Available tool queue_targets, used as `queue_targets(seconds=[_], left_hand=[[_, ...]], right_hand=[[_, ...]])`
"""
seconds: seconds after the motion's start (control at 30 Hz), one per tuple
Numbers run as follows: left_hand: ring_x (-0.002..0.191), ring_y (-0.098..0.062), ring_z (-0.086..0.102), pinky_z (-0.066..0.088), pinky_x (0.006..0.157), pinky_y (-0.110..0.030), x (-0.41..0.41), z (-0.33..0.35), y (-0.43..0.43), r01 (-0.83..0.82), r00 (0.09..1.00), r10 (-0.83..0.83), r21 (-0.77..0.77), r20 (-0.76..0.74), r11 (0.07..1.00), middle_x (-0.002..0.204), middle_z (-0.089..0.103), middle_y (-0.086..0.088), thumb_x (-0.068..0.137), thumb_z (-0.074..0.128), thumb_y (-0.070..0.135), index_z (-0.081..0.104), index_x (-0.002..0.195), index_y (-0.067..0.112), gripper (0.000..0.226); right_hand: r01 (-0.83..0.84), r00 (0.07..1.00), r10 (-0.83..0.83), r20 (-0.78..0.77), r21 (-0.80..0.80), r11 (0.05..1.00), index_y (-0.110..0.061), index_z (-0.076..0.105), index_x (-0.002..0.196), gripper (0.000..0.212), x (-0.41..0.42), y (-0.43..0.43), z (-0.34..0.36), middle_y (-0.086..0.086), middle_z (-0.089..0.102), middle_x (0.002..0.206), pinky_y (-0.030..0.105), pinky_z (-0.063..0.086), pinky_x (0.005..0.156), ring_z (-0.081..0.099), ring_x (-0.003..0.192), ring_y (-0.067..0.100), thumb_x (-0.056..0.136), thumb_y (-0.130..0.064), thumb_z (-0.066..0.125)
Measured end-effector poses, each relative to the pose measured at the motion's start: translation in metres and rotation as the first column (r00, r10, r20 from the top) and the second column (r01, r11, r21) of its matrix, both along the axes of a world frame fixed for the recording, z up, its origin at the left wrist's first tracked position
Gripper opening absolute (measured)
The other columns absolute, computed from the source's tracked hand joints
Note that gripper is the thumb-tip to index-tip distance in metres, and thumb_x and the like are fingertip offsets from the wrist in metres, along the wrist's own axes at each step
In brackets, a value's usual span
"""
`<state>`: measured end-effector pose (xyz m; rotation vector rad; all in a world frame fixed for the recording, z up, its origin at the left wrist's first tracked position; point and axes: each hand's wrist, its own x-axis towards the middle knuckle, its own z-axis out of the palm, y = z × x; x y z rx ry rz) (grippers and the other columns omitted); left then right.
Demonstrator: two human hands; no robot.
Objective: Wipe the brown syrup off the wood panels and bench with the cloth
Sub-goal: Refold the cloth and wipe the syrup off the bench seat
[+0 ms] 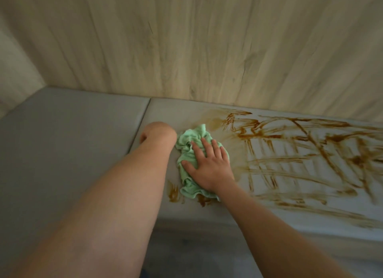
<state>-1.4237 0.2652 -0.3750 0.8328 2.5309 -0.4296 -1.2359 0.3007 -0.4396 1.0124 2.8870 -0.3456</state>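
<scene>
A crumpled light green cloth (187, 153) lies on the grey bench (72, 145), just right of the seam between two cushions. My right hand (209, 163) presses flat on the cloth with its fingers straight and spread. Brown syrup (300, 153) is smeared in streaks over the bench cushion to the right of the cloth. Smaller blotches of syrup (173, 192) sit by the cloth's near edge. My left hand (159, 132) leans on the bench right beside the cloth. The wrist is bent, and its fingers are hidden behind it.
Pale wood panels (186, 49) rise behind the bench, and no syrup shows on the part in view. A side panel (14, 70) closes the left corner. The left cushion shows no streaks. The bench's front edge (207, 219) drops to a dark floor below.
</scene>
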Motion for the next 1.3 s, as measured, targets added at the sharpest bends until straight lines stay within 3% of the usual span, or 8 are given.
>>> queue_targets(seconds=[0.07, 0.2, 0.37, 0.57, 0.67, 0.9, 1.2, 1.3], left_hand=[[0.11, -0.033, 0.069, 0.059, 0.09, -0.042, -0.013, -0.001, -0.015, -0.06, 0.998, 0.061, 0.087, -0.006, 0.994, 0.121, 0.072, -0.008, 0.091, 0.071, 0.014, 0.07, 0.091, 0.004, 0.01], [0.135, -0.035, 0.047, 0.046, 0.108, -0.04, -0.007, -0.005, -0.035, -0.221, 0.975, 0.22, 0.273, 0.036, 0.936, 0.149, 0.049, -0.014, 0.093, 0.065, 0.026, 0.055, 0.141, 0.004, 0.053], [0.136, -0.037, 0.043, 0.041, 0.109, -0.05, 0.02, -0.016, -0.039, -0.44, 0.879, 0.457, 0.599, 0.136, 0.669, 0.145, 0.051, -0.012, 0.089, 0.064, 0.039, 0.058, 0.136, 0.015, 0.053], [0.135, -0.036, 0.048, 0.043, 0.11, -0.047, 0.001, -0.011, -0.036, -0.17, 0.985, 0.163, 0.414, 0.052, 0.894, 0.147, 0.05, -0.01, 0.094, 0.052, 0.043, 0.057, 0.137, 0.026, 0.046], [0.133, -0.035, 0.054, 0.045, 0.108, -0.035, -0.022, -0.005, -0.018, -0.252, 0.96, 0.179, 0.377, 0.217, 0.891, 0.15, 0.052, -0.021, 0.1, 0.045, 0.025, 0.056, 0.143, 0.009, 0.048], [0.145, -0.035, 0.026, 0.022, 0.11, -0.063, 0.019, -0.018, -0.013, -0.289, 0.953, 0.299, 0.434, 0.048, 0.853, 0.157, 0.035, -0.009, 0.097, 0.035, 0.047, 0.045, 0.146, 0.026, 0.054], [0.152, -0.028, 0.024, 0.016, 0.122, -0.038, -0.02, -0.034, -0.061, 0.188, 0.975, -0.221, 0.433, 0.027, 0.882, 0.159, 0.041, -0.012, 0.109, 0.027, 0.054, 0.044, 0.151, 0.021, 0.057], [0.147, -0.032, 0.032, 0.022, 0.122, -0.041, -0.015, -0.04, -0.075, 0.169, 0.979, -0.202, 0.488, 0.014, 0.856, 0.156, 0.046, -0.013, 0.105, 0.027, 0.058, 0.051, 0.147, 0.024, 0.059]], right_hand=[[0.008, 1.0, -0.008, 0.002, 0.01, 1.0, -0.041, 0.001, 0.164, 0.083, -0.001, -0.002, 0.001, 0.0, -0.006, 0.174, 0.05, -0.008, 0.128, -0.014, 0.159, 0.027, 0.093, -0.082, 0.015], [-0.002, 1.0, 0.002, 0.021, -0.002, 1.0, -0.039, -0.003, 0.164, 0.086, 0.003, -0.007, 0.004, 0.003, -0.011, 0.174, 0.052, -0.009, 0.127, -0.018, 0.158, 0.03, 0.092, -0.083, 0.015], [-0.051, 0.998, 0.053, 0.037, -0.048, 0.998, -0.04, -0.006, 0.164, 0.088, 0.007, -0.006, 0.01, 0.004, -0.013, 0.173, 0.051, -0.011, 0.127, -0.019, 0.158, 0.03, 0.092, -0.084, 0.02], [-0.081, 0.996, 0.083, 0.041, -0.049, 0.995, -0.04, -0.009, 0.163, 0.091, 0.015, -0.033, 0.01, 0.007, -0.016, 0.173, 0.053, -0.012, 0.126, -0.022, 0.156, 0.034, 0.09, -0.086, 0.021], [-0.085, 0.996, 0.086, 0.027, -0.053, 0.995, -0.04, -0.009, 0.163, 0.092, 0.01, -0.054, 0.008, 0.011, -0.015, 0.172, 0.056, -0.014, 0.124, -0.023, 0.156, 0.038, 0.09, -0.085, 0.024], [-0.228, 0.973, 0.228, -0.02, 0.003, 0.974, -0.046, -0.002, 0.163, 0.088, 0.029, -0.045, 0.003, 0.002, -0.006, 0.174, 0.047, -0.01, 0.127, -0.015, 0.159, 0.027, 0.09, -0.087, 0.025], [0.118, 0.993, -0.118, -0.001, 0.05, 0.992, -0.039, 0.006, 0.164, 0.091, 0.044, -0.028, 0.006, 0.008, -0.002, 0.174, 0.055, -0.005, 0.127, -0.01, 0.158, 0.037, 0.088, -0.088, 0.019], [0.0, 0.999, 0.0, -0.038, -0.005, 1.0, -0.042, 0.005, 0.164, 0.089, 0.012, -0.079, -0.001, 0.012, -0.003, 0.173, 0.058, -0.008, 0.125, -0.012, 0.157, 0.041, 0.089, -0.086, 0.025]])
